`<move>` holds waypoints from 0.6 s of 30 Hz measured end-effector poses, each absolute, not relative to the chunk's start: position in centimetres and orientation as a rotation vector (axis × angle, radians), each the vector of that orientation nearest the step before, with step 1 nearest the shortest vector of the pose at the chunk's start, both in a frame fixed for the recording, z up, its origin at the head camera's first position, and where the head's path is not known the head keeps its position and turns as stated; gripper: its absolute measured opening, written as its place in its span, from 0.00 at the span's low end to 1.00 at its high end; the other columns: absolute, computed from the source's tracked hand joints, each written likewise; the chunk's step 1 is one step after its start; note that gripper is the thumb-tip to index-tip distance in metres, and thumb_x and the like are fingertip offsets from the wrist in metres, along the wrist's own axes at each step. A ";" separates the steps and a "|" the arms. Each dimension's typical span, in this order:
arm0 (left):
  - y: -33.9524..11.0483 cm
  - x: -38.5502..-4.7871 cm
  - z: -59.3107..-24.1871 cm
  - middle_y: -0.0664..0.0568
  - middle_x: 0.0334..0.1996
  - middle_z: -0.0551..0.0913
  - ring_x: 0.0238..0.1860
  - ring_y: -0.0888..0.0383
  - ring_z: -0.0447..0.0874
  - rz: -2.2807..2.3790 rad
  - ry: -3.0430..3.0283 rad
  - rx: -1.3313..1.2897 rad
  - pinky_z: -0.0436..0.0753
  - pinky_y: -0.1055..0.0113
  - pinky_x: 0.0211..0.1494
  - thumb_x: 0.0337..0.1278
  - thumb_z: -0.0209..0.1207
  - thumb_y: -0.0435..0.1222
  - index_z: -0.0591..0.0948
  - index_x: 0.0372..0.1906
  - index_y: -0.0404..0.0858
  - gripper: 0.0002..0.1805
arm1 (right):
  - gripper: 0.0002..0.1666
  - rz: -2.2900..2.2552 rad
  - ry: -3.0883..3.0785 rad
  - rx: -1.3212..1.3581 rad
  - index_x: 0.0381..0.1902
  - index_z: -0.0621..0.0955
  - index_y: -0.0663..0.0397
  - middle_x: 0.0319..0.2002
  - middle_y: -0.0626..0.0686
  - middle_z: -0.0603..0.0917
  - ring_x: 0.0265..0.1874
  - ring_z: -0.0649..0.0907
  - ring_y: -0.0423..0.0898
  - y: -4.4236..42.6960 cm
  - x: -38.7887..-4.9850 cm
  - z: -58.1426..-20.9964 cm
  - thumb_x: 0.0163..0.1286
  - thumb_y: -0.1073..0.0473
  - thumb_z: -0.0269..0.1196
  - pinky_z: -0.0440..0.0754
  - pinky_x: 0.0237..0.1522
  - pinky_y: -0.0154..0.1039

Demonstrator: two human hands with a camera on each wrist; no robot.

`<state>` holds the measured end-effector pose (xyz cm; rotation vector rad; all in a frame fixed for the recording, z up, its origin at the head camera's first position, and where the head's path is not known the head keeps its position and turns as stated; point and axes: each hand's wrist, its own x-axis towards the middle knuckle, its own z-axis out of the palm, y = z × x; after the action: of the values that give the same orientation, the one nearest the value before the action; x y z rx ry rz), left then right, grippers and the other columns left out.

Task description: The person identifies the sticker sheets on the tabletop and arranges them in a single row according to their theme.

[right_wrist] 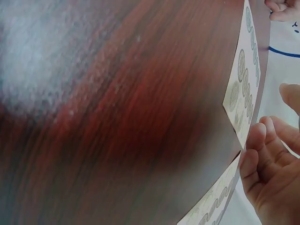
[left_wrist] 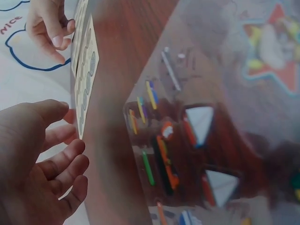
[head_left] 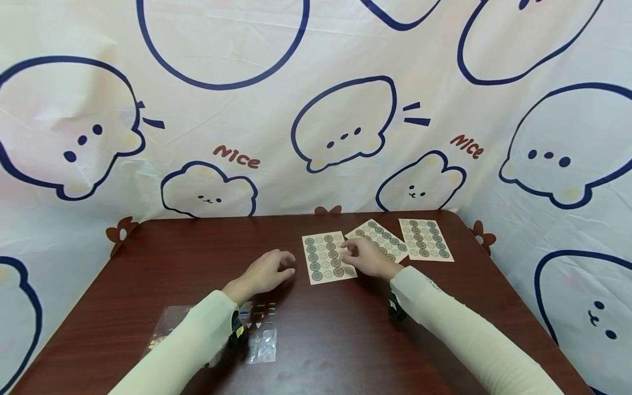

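Three cream sheets with rows of round coin-like prints lie on the table: a left sheet (head_left: 321, 263), a middle sheet (head_left: 390, 241) set at an angle, and a right sheet (head_left: 425, 240). My right hand (head_left: 367, 258) is over the left sheet's right edge, fingers loosely bent; whether it touches the paper cannot be told. In the right wrist view, the hand (right_wrist: 276, 164) shows nothing between thumb and fingers. My left hand (head_left: 264, 272) hovers left of the left sheet, fingers relaxed and slightly bent. The left wrist view shows that hand (left_wrist: 47, 159) holding nothing.
Clear plastic packaging (head_left: 170, 318) with small colourful pieces lies on the table (head_left: 207, 247) under my left forearm; a star-shaped picture (left_wrist: 276, 47) shows on it in the left wrist view. A cloth (head_left: 276, 192) printed with cartoon outlines hangs behind the table and along its sides.
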<state>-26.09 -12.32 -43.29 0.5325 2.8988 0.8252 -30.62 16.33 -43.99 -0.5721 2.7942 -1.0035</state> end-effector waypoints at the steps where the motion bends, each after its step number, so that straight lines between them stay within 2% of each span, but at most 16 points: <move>1: -12.2 -26.2 -43.3 0.46 0.47 0.84 0.51 0.51 0.82 0.823 2.900 0.527 0.80 0.51 0.57 0.67 0.62 0.38 0.83 0.54 0.38 0.15 | 0.22 -1.006 2.796 -0.570 0.58 0.82 0.64 0.34 0.50 0.82 0.34 0.77 0.42 16.4 -30.7 -44.0 0.72 0.57 0.64 0.76 0.42 0.38; 9: -11.3 -27.2 -43.0 0.46 0.48 0.84 0.52 0.50 0.82 0.828 2.902 0.518 0.80 0.51 0.58 0.66 0.63 0.38 0.82 0.56 0.37 0.17 | 0.22 -0.995 2.809 -0.511 0.59 0.81 0.65 0.34 0.51 0.81 0.35 0.77 0.43 16.6 -31.1 -43.9 0.71 0.58 0.64 0.75 0.45 0.40; 18: -10.1 -27.7 -43.7 0.41 0.53 0.81 0.56 0.47 0.79 0.818 2.873 0.494 0.78 0.51 0.62 0.66 0.63 0.40 0.79 0.63 0.37 0.23 | 0.27 -0.879 2.815 -0.493 0.63 0.78 0.62 0.40 0.54 0.82 0.38 0.78 0.45 16.6 -31.5 -44.2 0.69 0.57 0.67 0.76 0.45 0.40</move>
<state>-27.75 -10.12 -43.68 0.4943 2.8732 0.8182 -31.48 16.55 -44.21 -0.4925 2.8147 -0.8792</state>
